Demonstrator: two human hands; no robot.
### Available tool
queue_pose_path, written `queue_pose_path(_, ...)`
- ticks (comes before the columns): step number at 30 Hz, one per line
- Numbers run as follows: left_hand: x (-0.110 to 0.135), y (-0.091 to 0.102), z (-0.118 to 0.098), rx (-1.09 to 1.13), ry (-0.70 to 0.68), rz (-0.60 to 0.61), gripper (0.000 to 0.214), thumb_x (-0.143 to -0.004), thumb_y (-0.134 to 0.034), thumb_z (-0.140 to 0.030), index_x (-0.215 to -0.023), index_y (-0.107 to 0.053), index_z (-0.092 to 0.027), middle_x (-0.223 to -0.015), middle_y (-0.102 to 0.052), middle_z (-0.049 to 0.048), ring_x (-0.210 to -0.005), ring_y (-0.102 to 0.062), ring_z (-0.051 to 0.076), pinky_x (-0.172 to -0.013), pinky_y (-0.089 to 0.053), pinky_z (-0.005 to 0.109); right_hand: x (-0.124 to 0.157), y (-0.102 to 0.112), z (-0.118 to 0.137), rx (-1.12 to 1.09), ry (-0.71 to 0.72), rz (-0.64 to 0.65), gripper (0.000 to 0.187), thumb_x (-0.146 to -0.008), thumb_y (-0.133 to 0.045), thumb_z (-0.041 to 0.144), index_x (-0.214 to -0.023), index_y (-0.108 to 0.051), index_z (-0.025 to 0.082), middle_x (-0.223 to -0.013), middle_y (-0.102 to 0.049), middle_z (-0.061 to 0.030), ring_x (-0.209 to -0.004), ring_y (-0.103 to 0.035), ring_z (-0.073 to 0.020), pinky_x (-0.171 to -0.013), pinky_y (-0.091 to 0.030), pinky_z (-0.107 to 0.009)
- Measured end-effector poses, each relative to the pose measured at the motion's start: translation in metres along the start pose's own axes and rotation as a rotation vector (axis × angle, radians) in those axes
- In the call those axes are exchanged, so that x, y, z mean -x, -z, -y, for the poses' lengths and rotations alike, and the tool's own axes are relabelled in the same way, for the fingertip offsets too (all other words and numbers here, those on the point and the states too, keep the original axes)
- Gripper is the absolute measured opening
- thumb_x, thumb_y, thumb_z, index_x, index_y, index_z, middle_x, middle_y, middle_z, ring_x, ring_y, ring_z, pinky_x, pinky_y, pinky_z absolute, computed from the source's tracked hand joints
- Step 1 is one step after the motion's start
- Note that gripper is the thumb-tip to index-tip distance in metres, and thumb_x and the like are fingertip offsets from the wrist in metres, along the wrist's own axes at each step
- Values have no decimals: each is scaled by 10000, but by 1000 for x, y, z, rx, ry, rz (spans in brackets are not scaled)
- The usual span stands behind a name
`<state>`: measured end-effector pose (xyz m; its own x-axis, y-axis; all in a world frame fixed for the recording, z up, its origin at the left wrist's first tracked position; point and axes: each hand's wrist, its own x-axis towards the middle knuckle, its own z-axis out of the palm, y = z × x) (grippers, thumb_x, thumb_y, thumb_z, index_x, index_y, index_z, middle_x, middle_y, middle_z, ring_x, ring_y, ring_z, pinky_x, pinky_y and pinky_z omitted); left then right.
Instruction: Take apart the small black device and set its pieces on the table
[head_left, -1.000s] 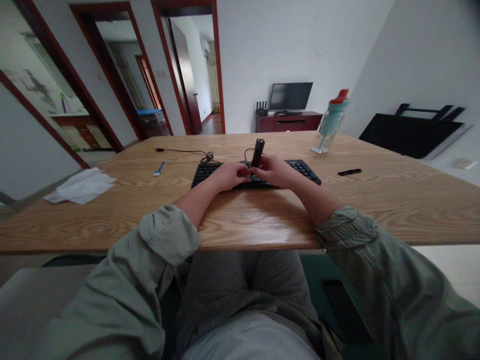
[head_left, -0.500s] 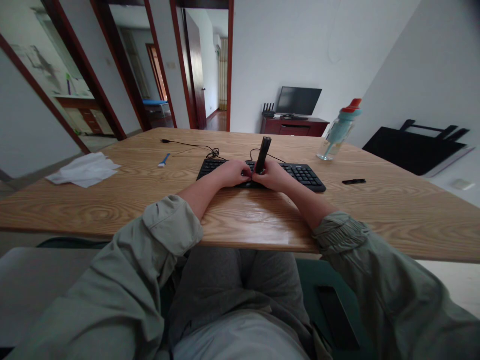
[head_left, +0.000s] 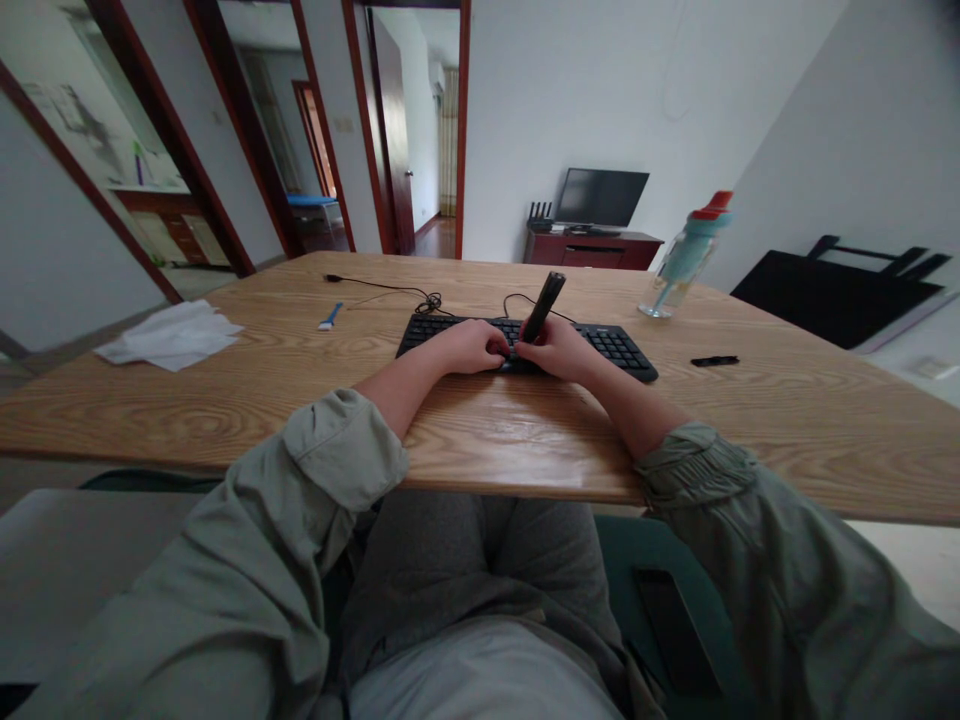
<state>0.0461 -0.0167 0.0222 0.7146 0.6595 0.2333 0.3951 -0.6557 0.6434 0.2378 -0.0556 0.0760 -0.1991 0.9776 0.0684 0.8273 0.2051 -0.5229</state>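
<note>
Right hand (head_left: 561,350): closed around the lower end of a dark stick-shaped tool (head_left: 545,302), whose upper end leans away and to the right.
Left hand (head_left: 465,347): fingers curled on the keys, touching the other hand; whether it grips anything cannot be told.
Keyboard (head_left: 616,346): black, flat on the wooden table (head_left: 525,440), under both hands, with its cable (head_left: 390,291) trailing behind.
Around: water bottle (head_left: 686,255) far right, small black piece (head_left: 714,360) beside the keyboard — blue-handled item (head_left: 328,316) and white cloth (head_left: 172,335) to the left.

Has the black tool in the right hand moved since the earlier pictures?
Yes. Against the keyboard, the black tool has tilted, top leaning toward the water bottle.
</note>
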Motion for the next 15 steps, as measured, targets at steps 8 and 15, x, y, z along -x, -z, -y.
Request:
queue_pose_path(8, -1, -1, -8, 70, 59, -88, 240, -825, -649, -264, -987, -788, -154, -925, -776, 58, -793, -670, 163, -732, -481, 249, 3, 4, 3, 128, -50, -10, 184, -786, -721, 306, -893, -686, 160, -874, -711, -78, -777, -631, -213, -738, -516, -347)
queue_pose_path(15, -7, -8, -5, 160, 48, -89, 244, -846, -674, -290, -1020, -785, -159, -896, -776, 45, -779, -665, 151, -755, -476, 251, 1, 7, 2, 44, -14, 77, 242, -844, -681, 345, -996, -722, 162, -940, -740, -87, -807, -658, -216, -768, -529, -345)
